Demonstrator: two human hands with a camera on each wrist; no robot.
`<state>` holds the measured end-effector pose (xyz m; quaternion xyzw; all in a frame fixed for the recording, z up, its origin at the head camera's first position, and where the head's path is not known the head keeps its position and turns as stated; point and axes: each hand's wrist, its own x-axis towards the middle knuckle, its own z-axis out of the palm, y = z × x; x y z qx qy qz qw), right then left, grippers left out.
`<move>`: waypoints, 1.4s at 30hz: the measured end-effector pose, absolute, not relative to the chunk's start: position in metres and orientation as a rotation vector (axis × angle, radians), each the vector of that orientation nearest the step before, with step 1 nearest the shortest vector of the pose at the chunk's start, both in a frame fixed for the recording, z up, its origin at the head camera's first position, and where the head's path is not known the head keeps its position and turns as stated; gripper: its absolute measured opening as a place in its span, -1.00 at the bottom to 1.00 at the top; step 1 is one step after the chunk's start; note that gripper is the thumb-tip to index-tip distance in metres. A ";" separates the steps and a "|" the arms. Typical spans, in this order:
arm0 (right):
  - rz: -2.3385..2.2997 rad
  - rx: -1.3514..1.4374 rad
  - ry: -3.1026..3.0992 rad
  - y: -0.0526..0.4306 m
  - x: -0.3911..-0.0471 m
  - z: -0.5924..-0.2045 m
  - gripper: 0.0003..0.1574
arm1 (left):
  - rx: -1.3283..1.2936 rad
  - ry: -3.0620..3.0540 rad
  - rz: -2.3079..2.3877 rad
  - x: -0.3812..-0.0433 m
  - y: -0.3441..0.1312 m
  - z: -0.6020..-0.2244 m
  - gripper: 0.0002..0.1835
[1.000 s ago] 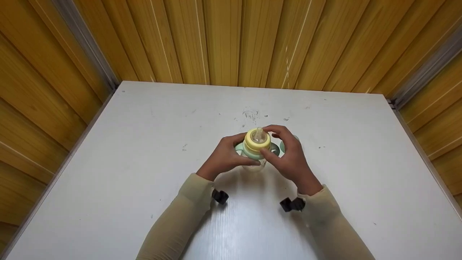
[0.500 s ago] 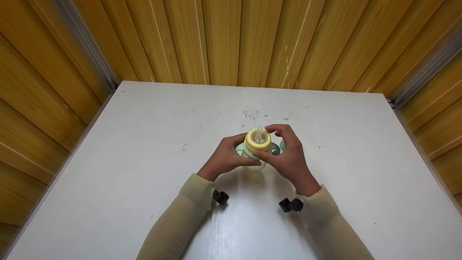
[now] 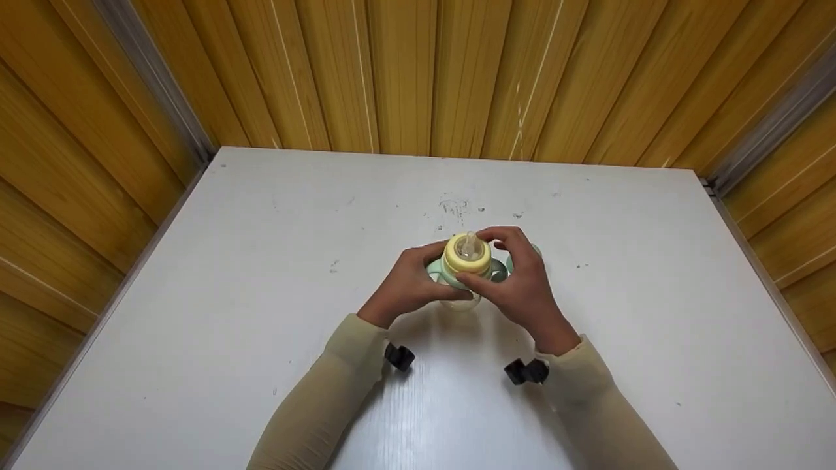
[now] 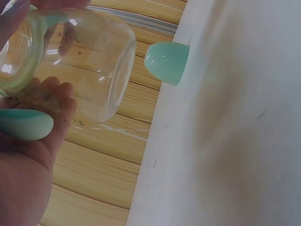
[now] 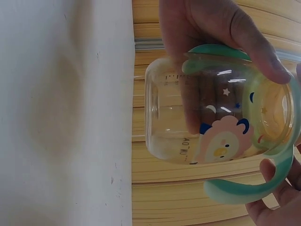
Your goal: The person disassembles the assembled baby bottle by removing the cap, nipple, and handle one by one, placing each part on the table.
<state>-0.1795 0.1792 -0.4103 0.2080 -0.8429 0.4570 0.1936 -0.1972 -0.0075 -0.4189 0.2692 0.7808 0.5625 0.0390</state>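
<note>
Left hand [image 3: 405, 281] grips bottle [image 5: 221, 132] — right hand [image 3: 522, 281] pinches yellow collar [image 3: 468, 265] — green cap [image 4: 167, 62] on table [image 3: 228, 261].

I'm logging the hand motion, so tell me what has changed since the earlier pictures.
On the right hand, the thumb has shifted to the left along the front of the yellow collar. Nothing has visibly been taken hold of or let go. The left hand still holds the bottle in the same spot, and the green cap stands beyond the right hand as before.
</note>
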 end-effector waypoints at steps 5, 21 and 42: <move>1.308 0.617 -2.373 0.175 -0.171 -0.397 -0.34 | 0.821 2.391 1.725 -0.197 -0.007 -0.419 -0.29; 1.358 0.721 -2.361 0.173 -0.161 -0.381 -0.40 | 0.810 2.379 1.725 -0.199 -0.007 -0.424 -0.27; 1.366 0.752 -2.352 0.174 -0.161 -0.380 -0.37 | 0.814 2.386 1.722 -0.196 -0.007 -0.419 -0.26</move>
